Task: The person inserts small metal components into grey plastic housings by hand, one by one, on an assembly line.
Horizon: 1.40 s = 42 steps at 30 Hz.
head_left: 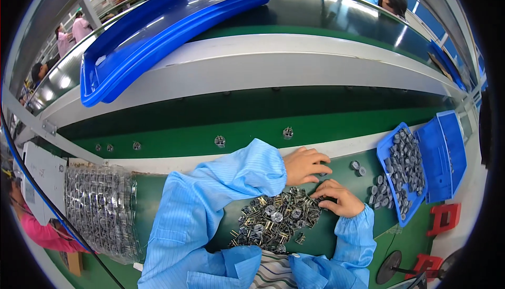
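My left hand [306, 166] reaches in from the left, its forearm crossing above a heap of small metal-pinned parts [273, 218]. Its bent fingers close around a small dark grey round part [323, 174]. My right hand [341, 198] sits just below it at the heap's right edge, fingers curled and thumb bent in toward them. Whatever lies between those fingertips is too small to make out against the heap. Two loose grey round caps [359, 168] rest on the green surface to the right of my hands.
A blue bin [381, 149] of grey caps stands at right, more caps spilled beside it and another blue bin [453, 155] adjoining. Stacked clear trays [100, 210] are at left. Spaced parts [220, 141] lie on the green belt [252, 131] beyond. A large blue tray [152, 52] rests above.
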Tool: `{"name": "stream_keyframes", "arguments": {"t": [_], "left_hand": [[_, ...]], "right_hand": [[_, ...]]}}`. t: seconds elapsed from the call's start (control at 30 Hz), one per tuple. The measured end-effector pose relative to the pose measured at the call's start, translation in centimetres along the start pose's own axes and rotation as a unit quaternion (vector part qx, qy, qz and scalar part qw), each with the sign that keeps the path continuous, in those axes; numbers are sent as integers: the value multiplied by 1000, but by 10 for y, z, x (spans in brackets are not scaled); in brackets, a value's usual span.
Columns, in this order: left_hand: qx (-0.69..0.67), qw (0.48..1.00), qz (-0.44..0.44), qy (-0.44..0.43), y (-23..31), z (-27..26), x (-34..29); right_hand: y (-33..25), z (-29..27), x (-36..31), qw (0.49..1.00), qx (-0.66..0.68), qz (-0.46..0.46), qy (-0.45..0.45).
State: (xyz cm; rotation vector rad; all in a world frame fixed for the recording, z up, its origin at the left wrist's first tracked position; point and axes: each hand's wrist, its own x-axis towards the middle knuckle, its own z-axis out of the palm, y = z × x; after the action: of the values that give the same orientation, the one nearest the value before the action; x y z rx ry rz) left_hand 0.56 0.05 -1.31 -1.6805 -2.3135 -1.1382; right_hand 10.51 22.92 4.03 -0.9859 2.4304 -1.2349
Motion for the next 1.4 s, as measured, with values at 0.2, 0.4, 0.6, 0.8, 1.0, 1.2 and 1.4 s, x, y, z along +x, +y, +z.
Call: {"name": "stream_keyframes", "arguments": {"t": [0.2, 0.4, 0.6, 0.8, 1.0, 1.2, 1.4], "left_hand": [[10, 1000, 27, -9, -1, 1, -1], [-10, 999, -6, 40, -9, -3, 0], [-41, 999, -28, 22, -8, -7, 3], [-50, 996, -78, 0, 5, -15, 8], [14, 991, -129, 25, 7, -14, 6], [3, 996, -88, -5, 6, -13, 7], [-2, 995, -98, 13, 14, -13, 11]], "right_hand": [[-7, 3, 2, 996, 42, 80, 18], [9, 7, 6, 992, 49, 85, 85], [27, 11, 5, 915, 131, 263, 278], [27, 8, 5, 885, 112, 291, 346], [9, -2, -3, 956, -19, 198, 216], [24, 12, 10, 935, 46, 142, 321], [19, 24, 20, 919, 22, 184, 347]]}}
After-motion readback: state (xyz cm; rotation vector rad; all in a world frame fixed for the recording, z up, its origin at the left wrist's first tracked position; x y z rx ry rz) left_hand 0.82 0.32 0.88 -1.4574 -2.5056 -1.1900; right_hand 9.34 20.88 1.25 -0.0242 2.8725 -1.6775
